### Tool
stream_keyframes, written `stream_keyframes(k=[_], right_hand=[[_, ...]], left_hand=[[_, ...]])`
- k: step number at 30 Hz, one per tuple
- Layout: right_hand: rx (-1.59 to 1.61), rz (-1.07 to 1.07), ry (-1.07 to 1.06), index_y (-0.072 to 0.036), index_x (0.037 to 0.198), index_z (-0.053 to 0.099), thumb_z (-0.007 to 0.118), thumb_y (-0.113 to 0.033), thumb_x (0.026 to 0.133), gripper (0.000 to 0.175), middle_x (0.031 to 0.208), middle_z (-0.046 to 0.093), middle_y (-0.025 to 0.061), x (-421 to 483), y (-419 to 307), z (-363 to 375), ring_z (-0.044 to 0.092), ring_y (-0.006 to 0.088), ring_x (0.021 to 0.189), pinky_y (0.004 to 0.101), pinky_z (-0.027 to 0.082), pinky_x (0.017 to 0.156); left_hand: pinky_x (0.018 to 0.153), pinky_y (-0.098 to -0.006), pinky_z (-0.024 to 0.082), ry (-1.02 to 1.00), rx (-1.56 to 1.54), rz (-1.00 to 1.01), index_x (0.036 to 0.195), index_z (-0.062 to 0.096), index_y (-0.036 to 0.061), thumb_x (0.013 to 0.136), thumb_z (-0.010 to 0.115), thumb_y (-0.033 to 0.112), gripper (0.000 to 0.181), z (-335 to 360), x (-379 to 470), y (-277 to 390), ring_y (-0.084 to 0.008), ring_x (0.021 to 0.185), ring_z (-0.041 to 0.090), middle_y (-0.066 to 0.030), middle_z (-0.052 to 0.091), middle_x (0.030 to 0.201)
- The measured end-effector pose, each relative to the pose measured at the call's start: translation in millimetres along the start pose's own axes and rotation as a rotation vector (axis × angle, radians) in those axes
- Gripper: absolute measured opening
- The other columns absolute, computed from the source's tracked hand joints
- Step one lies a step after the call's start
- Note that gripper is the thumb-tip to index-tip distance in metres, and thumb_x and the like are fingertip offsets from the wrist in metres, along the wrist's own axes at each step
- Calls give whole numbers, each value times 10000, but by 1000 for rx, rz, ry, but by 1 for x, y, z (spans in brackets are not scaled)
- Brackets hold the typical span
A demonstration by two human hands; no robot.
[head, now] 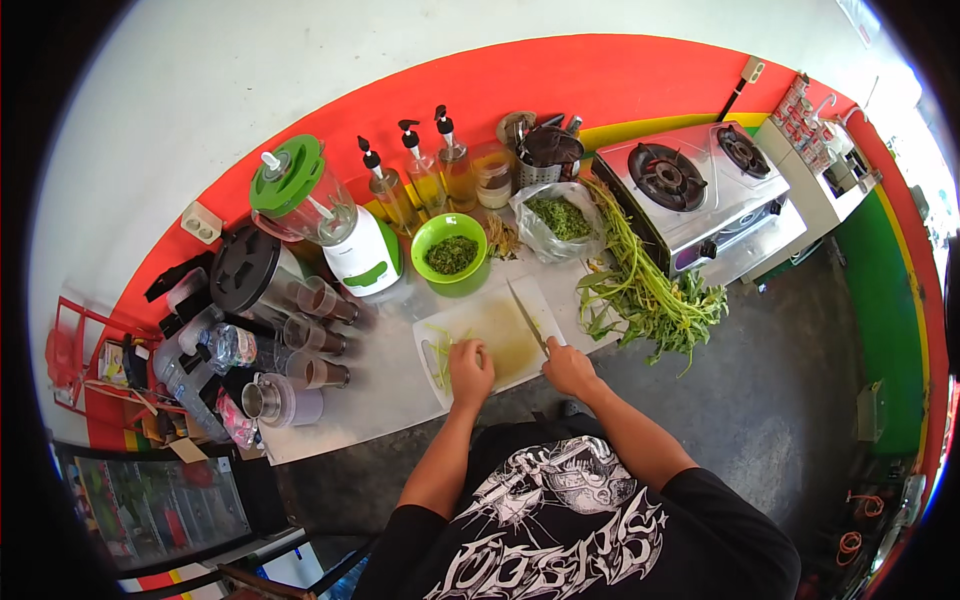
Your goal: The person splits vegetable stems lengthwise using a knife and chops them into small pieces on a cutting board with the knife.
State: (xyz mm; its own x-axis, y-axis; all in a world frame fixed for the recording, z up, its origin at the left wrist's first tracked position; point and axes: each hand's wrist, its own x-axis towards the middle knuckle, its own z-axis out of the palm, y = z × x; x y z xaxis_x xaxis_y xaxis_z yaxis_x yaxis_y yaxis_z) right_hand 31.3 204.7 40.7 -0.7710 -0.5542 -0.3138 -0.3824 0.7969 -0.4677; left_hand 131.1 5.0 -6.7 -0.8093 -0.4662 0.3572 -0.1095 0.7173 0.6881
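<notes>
My right hand [570,369] grips a kitchen knife [528,315], its long blade lying over the right part of a white cutting board [493,306] and pointing away from me. My left hand [471,373] rests on the board's left half with curled fingers; whether anything is pinched under them is hidden. Beside it lie thin cut green stems [441,358]. A damp greenish stain covers the board's middle. Behind the board, a lime-green bowl [459,283] holds chopped greens [451,255]. To its right, a clear plastic bag [534,244] contains more chopped leaves [559,217].
Long-stemmed leafy greens [645,289] hang over the table's right edge beside a two-burner gas stove [701,187]. A blender [360,251], pump bottles [391,199] and a utensil holder [538,174] line the back. Plastic cups [319,369] and a thermos flask [289,401] stand left.
</notes>
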Motion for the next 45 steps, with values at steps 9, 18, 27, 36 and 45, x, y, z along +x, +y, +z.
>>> stream_keyframes(k=[9, 18, 27, 36, 45], right_hand=[[22, -142, -60, -19, 1095, 531, 592, -183, 852, 299, 895, 690, 294, 2, 0, 0, 676, 478, 870, 572, 534, 799], [73, -88, -23, -20, 1042, 554, 612, -218, 849, 282, 882, 691, 286, 3, 19, 9, 673, 485, 845, 575, 538, 776], [88, -128, 14, 4, 1068, 529, 592, -234, 897, 300, 860, 684, 298, 0, 13, 18, 671, 494, 829, 573, 542, 761], [22, -148, -82, 47, 1088, 479, 518, -195, 943, 285, 856, 681, 316, -2, -23, 33, 681, 492, 813, 571, 552, 726], [-153, -103, 1, 50, 1082, 474, 516, -112, 930, 226, 804, 699, 242, -12, -40, 41, 718, 424, 754, 486, 596, 648]], left_hand=[[925, -489, 388, -38, 454, -47, 1072, 671, 91, 841, 699, 162, 243, -19, 26, -17, -288, 1101, 508, -63, 629, 1030], [830, -434, 470, -154, 162, 68, 1016, 691, 69, 870, 665, 86, 149, 2, 0, 3, -314, 933, 595, -84, 644, 982], [823, -421, 476, -159, -67, 99, 997, 688, 43, 872, 668, 66, 129, 0, -11, 13, -328, 929, 587, -105, 633, 952], [792, -423, 442, -145, 119, 220, 1025, 672, 87, 838, 630, 28, 200, 7, -8, 9, -304, 899, 570, -79, 587, 946], [759, -435, 436, -143, 99, 210, 1016, 677, 84, 815, 631, 36, 211, 3, -7, 12, -315, 858, 562, -83, 583, 908]])
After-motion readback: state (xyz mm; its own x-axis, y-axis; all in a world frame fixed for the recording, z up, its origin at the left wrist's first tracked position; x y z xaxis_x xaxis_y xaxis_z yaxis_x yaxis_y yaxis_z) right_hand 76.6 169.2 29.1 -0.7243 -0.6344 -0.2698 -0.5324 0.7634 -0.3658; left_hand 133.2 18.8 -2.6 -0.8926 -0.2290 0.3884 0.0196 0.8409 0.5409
